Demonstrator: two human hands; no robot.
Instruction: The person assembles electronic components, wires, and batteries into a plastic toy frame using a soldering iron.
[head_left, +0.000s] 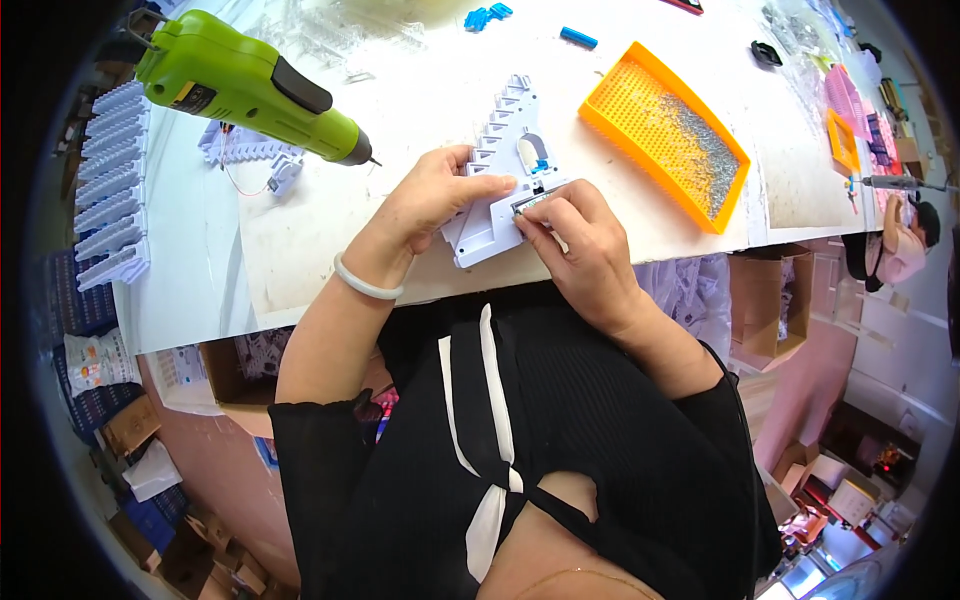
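Observation:
A pale lavender plastic housing (pixel 483 228) with a stepped, toothed edge lies tilted on the table in front of me. My left hand (pixel 432 195) grips its left side, thumb across the top face. Fingertips of my right hand (pixel 585 245) pinch a small rectangular piece (pixel 530 203) with a dark edge against the housing's lower right; my fingers partly cover it. Just above that spot, the housing has a rounded recess with a small blue part (pixel 541 165). To the upper left hangs a green electric screwdriver (pixel 260 90), its bit pointing down right, apart from both hands.
An orange perforated tray (pixel 607 125) holds many small metal screws at the right. Stacked toothed housings (pixel 112 185) stand at the left edge, and another wired housing (pixel 285 172) lies nearer. Blue pieces (pixel 487 16) are at the back. A cardboard box (pixel 765 300) sits below the table edge.

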